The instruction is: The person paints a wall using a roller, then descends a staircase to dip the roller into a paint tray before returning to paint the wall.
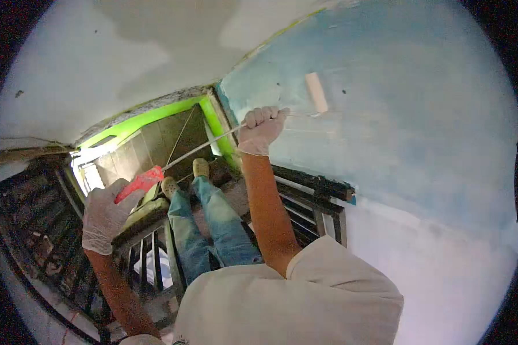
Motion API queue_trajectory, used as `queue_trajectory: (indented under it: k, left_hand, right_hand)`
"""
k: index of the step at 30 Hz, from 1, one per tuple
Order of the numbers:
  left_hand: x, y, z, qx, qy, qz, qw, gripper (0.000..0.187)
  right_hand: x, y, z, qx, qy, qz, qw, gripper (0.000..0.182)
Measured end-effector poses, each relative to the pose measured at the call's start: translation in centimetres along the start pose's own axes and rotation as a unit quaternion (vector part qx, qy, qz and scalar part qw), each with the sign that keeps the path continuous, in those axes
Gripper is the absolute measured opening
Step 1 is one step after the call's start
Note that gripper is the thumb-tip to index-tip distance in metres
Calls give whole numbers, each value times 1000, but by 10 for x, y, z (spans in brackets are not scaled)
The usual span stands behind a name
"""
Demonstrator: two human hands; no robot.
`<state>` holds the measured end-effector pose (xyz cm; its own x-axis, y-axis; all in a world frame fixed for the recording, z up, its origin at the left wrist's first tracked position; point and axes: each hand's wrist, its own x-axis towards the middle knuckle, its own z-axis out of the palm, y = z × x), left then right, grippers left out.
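The person is rolling paint onto the blue wall [420, 132] that fills the right of the frame — a stroke in progress, as far as I can judge. The paint roller [316, 92] lies flat against the wall in the upper middle, its long thin pole [204, 146] slanting down to the left. The right hand [261, 129], gloved in white, is clamped in a full fist around the pole just below the roller. The left hand [105, 215], also gloved, sits at the left of the frame, fingers curled closed on the red grip [139, 183] at the pole's lower end. The next pass would call for steady pressure from both hands, keeping the roller flat — footing matters too, with the railing [305, 201] below.
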<state>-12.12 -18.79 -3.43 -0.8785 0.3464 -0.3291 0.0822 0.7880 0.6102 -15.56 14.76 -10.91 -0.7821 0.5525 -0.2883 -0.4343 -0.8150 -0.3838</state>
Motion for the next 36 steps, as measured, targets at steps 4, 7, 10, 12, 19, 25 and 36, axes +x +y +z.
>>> queue_trajectory:
  k: [4, 7, 10, 12, 19, 25, 36]
  left_hand:
    - [20, -1, 15, 98, 6, 2, 995, 36]
    - [44, 6, 33, 151, -4, 2, 989, 38]
    - [66, 3, 58, 169, -38, -33, 984, 41]
    - [80, 4, 78, 179, -60, -48, 981, 40]
    - [132, -5, 185, 168, -83, -55, 981, 40]
    - [136, -20, 229, 172, -30, -48, 983, 33]
    - [144, -23, 202, 193, -65, -57, 977, 36]
  right_hand:
    - [35, 28, -71, 32, 83, 42, 995, 54]
    - [59, 43, -124, -28, 189, 32, 981, 57]
    - [67, 53, -156, 39, 200, 87, 975, 58]
    - [84, 61, -204, 79, 181, 109, 974, 58]
    - [156, 73, -437, 88, -74, 203, 973, 36]
    - [142, 77, -369, 41, 304, 195, 932, 33]
    - [130, 75, -322, 50, 278, 221, 933, 36]
